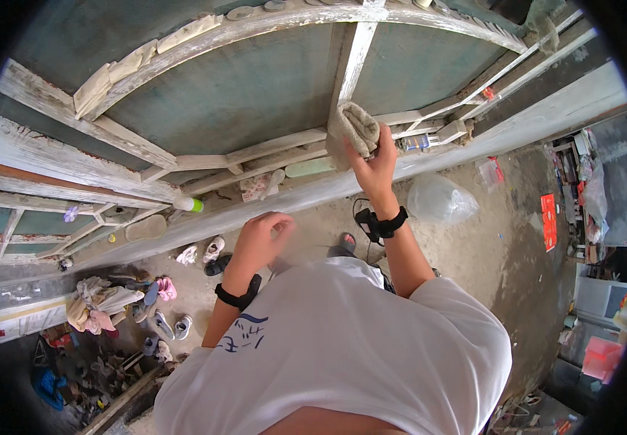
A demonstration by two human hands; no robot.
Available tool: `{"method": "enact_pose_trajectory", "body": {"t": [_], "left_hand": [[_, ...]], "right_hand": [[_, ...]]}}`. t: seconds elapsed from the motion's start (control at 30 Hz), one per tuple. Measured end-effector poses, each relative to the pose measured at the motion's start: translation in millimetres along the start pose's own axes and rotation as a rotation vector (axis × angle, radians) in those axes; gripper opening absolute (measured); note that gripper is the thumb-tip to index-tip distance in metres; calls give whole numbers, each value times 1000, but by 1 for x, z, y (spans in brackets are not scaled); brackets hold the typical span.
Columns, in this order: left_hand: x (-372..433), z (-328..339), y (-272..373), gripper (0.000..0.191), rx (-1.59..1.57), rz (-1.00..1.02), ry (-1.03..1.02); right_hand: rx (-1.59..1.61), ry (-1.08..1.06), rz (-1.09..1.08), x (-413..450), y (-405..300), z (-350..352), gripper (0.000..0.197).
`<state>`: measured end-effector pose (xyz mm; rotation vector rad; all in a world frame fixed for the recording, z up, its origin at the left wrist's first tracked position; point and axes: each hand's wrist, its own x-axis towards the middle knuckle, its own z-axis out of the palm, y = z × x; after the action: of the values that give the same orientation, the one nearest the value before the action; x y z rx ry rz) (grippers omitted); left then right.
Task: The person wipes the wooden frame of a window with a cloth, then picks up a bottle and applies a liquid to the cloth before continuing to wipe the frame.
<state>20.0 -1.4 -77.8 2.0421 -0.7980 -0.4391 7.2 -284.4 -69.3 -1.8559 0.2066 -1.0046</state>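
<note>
My right hand (374,168) grips a folded, dirty beige cloth (358,128) and holds it up at the lower part of a wooden window frame (352,70) with flaking white paint. Whether the cloth presses on the wood is hard to tell. Dusty greenish glass panes (231,92) fill the frame on both sides of the upright bar. My left hand (261,239), a little blurred, hangs before my shirt with its fingers curled and nothing seen in them. Both wrists wear black straps, and a small black device (369,224) sits at the right one.
Along the sill stand a green-capped white container (189,204), a pale green long object (309,167) and a blue-labelled item (418,142). Below lie a clear plastic bag (441,200), several shoes (173,325) and a heap of cloths (98,304). A red sheet (548,223) lies to the right.
</note>
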Motion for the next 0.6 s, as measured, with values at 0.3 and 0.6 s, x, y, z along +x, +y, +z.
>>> {"method": "enact_pose_trajectory", "body": {"t": [0.3, 0.6], "left_hand": [[11, 5, 7, 18, 1, 43, -36], [21, 20, 2, 17, -2, 53, -84]], "right_hand": [[-142, -51, 10, -15, 3, -4, 39], [-82, 213, -20, 26, 29, -107, 36]]}}
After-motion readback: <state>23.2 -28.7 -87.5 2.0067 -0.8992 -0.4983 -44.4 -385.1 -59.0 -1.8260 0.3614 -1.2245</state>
